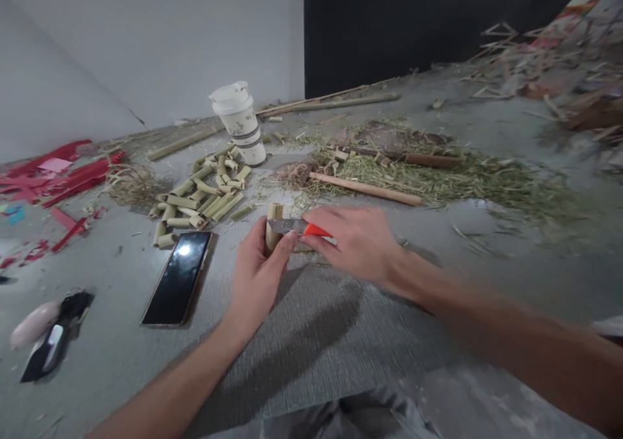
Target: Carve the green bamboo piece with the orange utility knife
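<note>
My left hand (257, 267) is closed round a short piece of bamboo (275, 211), held upright just above the grey mat (292, 374). My right hand (360, 241) grips a utility knife (316, 230) with an orange handle. Its metal blade lies across the bamboo near the upper part, and my left thumb is close to the blade. Most of the knife's handle is hidden by my right fingers. Beyond my hands lies a pile of cut bamboo pieces (182, 202), some whole tubes and some split.
A white paper cup (238, 127) with a lid stands behind the pile. A phone (178, 280) lies left of my left hand. A hammer with a wooden handle (365, 188) rests by green shavings (487, 182). Red strips (82, 178) and keys (73, 309) lie at left.
</note>
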Available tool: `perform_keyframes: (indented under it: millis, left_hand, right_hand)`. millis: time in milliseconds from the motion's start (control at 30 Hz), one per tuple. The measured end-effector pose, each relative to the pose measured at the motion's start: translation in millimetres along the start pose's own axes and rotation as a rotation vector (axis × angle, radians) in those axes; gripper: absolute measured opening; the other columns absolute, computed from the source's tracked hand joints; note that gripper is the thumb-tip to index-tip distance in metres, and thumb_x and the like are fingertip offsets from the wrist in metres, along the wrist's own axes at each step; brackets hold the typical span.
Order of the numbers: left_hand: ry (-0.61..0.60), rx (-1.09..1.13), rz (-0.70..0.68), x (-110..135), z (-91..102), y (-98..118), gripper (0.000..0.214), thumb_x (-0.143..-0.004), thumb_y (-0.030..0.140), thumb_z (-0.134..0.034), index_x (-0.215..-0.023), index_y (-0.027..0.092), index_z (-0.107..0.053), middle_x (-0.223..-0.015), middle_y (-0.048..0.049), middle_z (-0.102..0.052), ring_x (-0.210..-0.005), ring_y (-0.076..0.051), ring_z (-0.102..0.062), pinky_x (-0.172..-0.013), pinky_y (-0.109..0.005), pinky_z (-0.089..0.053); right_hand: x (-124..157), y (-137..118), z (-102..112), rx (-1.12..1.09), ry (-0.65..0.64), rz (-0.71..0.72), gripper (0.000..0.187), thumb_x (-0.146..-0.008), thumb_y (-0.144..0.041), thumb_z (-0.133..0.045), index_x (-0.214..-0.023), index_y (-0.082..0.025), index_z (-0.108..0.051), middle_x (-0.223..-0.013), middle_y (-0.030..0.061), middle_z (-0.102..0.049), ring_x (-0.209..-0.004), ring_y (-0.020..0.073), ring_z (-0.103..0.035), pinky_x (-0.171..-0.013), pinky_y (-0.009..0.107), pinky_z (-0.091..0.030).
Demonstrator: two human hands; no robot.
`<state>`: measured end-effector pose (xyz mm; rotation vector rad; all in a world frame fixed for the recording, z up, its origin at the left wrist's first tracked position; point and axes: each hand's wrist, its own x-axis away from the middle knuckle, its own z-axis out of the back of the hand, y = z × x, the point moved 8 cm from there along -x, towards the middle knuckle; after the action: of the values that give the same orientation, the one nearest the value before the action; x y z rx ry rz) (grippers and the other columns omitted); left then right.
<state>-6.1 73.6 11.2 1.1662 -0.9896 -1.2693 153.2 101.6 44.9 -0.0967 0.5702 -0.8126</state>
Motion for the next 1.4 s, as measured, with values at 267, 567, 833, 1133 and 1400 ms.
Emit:
perform_keyframes:
  millis: [267, 567, 833, 1133, 1400]
  left_hand:
    - [0.13, 0.083, 0.113, 2, 4.1, -9, 0.048, -0.102, 0.05, -0.071, -0.075, 0.023, -0.042, -0.059, 0.0072, -0.04, -0.051, -0.009, -0.036, -0.047, -0.024, -0.029]
    - [0.001, 0.235, 0.049, -4, -5.4, -14, 0.033, -0.102, 0.046, -0.072, -0.091, 0.024, -0.05, -0.068, 0.0073, -0.042, -0.057, -0.01, -0.039, -0.051, -0.023, -0.035]
    - [-0.033, 0.146, 0.024, -1, -9.3, -9, 0.041, -0.103, 0.053, -0.07, -0.084, 0.023, -0.048, -0.067, 0.0067, -0.042, -0.057, -0.009, -0.039, -0.049, -0.022, -0.034]
    - [0.146, 0.036, 0.061, 3, 2.4, -10, 0.052, -0.1, 0.053, -0.072, -0.069, 0.023, -0.042, -0.057, 0.0058, -0.038, -0.052, -0.009, -0.033, -0.046, -0.025, -0.027]
    - [-0.01, 0.225, 0.025, 0, -9.1, -6, 0.026, -0.101, 0.04, -0.072, -0.091, 0.023, -0.056, -0.065, 0.0077, -0.04, -0.052, -0.008, -0.037, -0.046, -0.02, -0.033]
  right_hand:
    - [-2, 12, 10, 0.017, 0.142, -0.152, 0.044, -0.113, -0.058, -0.049, -0.107, -0.022, -0.074, -0.093, 0.0043, -0.081, -0.072, 0.0183, -0.066, -0.061, 0.032, -0.026]
    - [-3, 11, -3, -0.08, 0.087, 0.053, 0.039, -0.112, -0.055, -0.052, -0.107, -0.022, -0.072, -0.093, 0.0047, -0.081, -0.076, 0.0185, -0.069, -0.064, 0.03, -0.036]
    - [0, 5, 1, -0.057, 0.098, 0.116, 0.034, -0.113, -0.05, -0.053, -0.117, -0.022, -0.073, -0.11, 0.0061, -0.085, -0.09, 0.0219, -0.077, -0.069, 0.032, -0.042]
    - [3, 8, 16, -0.033, 0.229, -0.005, 0.033, -0.112, -0.051, -0.055, -0.111, -0.023, -0.073, -0.099, 0.0041, -0.084, -0.078, 0.0196, -0.073, -0.064, 0.032, -0.041]
    - [0, 19, 6, -0.172, 0.2, 0.039, 0.032, -0.11, -0.052, -0.058, -0.113, -0.023, -0.071, -0.092, 0.0026, -0.08, -0.075, 0.0177, -0.069, -0.066, 0.03, -0.042]
